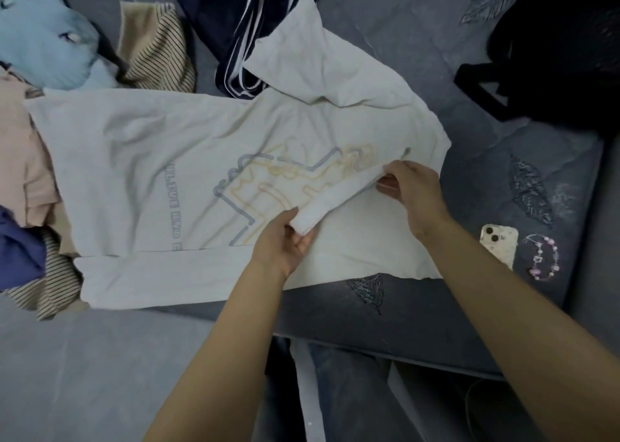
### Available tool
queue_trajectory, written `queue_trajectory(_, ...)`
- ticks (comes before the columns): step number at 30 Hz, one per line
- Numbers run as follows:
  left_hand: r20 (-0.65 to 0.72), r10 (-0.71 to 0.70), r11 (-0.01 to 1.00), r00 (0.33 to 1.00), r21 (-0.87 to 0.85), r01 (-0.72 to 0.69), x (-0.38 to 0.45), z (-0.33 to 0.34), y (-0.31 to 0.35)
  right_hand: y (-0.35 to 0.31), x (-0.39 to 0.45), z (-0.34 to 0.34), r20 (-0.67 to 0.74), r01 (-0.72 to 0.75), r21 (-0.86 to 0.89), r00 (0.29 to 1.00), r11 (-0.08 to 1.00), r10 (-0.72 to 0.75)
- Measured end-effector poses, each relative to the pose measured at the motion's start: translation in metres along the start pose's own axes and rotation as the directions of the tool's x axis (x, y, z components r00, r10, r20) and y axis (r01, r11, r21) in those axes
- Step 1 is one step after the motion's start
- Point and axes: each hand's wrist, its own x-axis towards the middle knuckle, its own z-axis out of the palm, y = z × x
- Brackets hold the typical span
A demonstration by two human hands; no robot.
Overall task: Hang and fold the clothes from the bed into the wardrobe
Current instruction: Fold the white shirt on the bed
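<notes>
A white T-shirt with a grey and yellow print lies spread flat on the grey bed, its hem to the left and its far sleeve crumpled at the top. The near sleeve is lifted off the shirt's body. My left hand grips the sleeve's lower corner, thumb on top. My right hand pinches the sleeve's upper end near the shoulder.
Other clothes lie around: a pink garment, a striped beige top, a light blue piece, a navy striped garment and a black bag. A phone and a bead bracelet rest on the bed at right.
</notes>
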Motion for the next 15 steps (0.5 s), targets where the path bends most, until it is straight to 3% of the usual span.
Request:
queue_trajectory(2, 0.026, 0.171, 0.974, 0.985, 0.148, -0.173, 0.002, -0.01, 0.004, 0.013, -0.019, -0.014, 0.025, -0.082, 0.121, 0.997, 0.989, 0.079)
queue_trajectory(5, 0.019, 0.387, 0.79, 0.922, 0.509, -0.342, 0.013, -0.036, -0.01, 0.052, -0.041, -0.033, 0.042, -0.187, 0.074, 0.982, 0.98, 0.184)
queue_trajectory(9, 0.027, 0.445, 0.582, 0.895, 0.751, -0.312, 0.032, -0.076, -0.037, 0.112, -0.055, -0.051, -0.015, -0.297, -0.116, 0.955, 0.948, 0.297)
queue_trajectory(15, 0.095, 0.478, 0.385, 0.874, 0.871, -0.305, 0.044, -0.09, -0.047, 0.152, -0.063, -0.055, -0.145, -0.451, -0.117, 0.889, 0.885, 0.435)
